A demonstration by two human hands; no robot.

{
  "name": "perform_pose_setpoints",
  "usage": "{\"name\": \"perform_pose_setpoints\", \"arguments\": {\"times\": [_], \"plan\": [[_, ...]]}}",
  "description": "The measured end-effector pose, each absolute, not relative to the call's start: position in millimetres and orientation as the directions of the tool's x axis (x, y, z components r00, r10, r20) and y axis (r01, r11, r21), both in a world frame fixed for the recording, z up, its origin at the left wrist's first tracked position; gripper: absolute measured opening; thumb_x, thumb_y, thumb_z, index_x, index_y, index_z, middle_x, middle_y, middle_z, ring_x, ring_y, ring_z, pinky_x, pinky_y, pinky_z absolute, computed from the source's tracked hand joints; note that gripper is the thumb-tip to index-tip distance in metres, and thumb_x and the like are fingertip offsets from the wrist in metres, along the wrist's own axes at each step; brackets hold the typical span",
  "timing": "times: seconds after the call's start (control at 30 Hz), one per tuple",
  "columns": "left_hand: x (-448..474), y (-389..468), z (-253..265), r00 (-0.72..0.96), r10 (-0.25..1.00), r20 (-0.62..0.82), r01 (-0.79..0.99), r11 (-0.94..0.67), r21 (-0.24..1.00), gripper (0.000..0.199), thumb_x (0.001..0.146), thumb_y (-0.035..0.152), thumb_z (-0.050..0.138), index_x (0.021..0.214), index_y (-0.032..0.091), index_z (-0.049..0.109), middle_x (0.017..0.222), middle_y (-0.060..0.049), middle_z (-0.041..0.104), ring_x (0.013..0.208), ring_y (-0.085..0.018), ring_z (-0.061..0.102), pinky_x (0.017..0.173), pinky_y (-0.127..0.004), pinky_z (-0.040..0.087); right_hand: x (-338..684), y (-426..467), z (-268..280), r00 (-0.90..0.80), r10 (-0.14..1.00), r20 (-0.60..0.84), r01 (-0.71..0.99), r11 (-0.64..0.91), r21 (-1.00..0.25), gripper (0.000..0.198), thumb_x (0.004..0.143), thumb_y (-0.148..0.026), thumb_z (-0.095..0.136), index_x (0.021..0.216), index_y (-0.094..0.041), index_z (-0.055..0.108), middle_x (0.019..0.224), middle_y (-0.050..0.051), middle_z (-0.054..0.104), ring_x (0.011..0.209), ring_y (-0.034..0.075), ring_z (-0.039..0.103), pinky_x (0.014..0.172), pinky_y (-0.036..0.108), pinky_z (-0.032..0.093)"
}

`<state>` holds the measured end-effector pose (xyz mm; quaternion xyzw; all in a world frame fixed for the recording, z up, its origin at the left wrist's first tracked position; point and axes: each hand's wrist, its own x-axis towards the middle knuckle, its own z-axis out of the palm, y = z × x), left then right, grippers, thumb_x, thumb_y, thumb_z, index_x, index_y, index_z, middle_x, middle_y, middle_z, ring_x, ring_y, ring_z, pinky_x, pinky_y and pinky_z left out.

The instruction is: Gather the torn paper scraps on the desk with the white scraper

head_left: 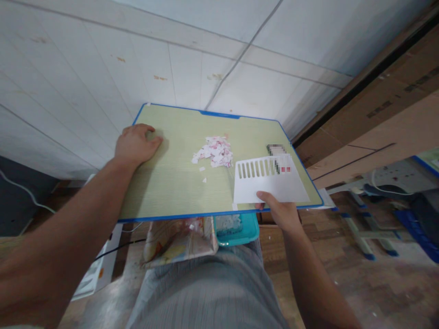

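A light green tabletop with a blue rim (178, 196) lies in front of me. On its middle sits a loose heap of torn white and pink paper scraps (217, 151), and a few bits lie apart on the near side. My right hand (276, 209) pinches the near edge of a white sheet with a row of slots (270, 186), thumb on top and fingers underneath. My left hand (137, 144) rests near the table's left edge, thumb and fingers apart, with nothing seen in it.
A blurred-out small object (277, 150) lies partly behind the sheet. Below the near edge are a teal bin (240, 238) with pale scraps and a patterned cloth bag (192, 249). A white panelled wall (188, 68) stands behind, cardboard boxes (373, 123) at right.
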<state>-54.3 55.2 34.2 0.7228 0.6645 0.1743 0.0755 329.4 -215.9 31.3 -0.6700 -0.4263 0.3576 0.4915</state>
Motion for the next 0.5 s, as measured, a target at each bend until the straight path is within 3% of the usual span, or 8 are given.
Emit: {"name": "perform_pose_setpoints", "arguments": {"times": [0.27,0.5], "plan": [[-56,56,33,0.053,0.986,0.16,0.929,-0.107,0.353,0.068,0.107,0.055,0.057,0.157,0.014,0.076,0.174,-0.018,0.071,0.163,-0.038,0.06,0.144,-0.054,0.042,330,-218,32,0.361,0.929,-0.077,0.215,-0.163,-0.963,0.045,0.082,-0.065,0.093,0.065,-0.032,0.069,0.062,0.004,0.07,0.064,0.027,0.066,0.073,0.045,0.064],[-55,55,33,0.046,0.986,0.159,0.931,-0.1,0.351,0.071,0.106,0.055,0.055,0.159,0.012,0.076,0.175,-0.019,0.07,0.165,-0.04,0.059,0.143,-0.054,0.043,332,-217,24,0.409,0.912,0.028,0.242,-0.078,-0.967,0.043,0.091,-0.06,0.09,0.066,-0.031,0.07,0.063,0.002,0.071,0.066,0.028,0.069,0.083,0.046,0.065]]}}
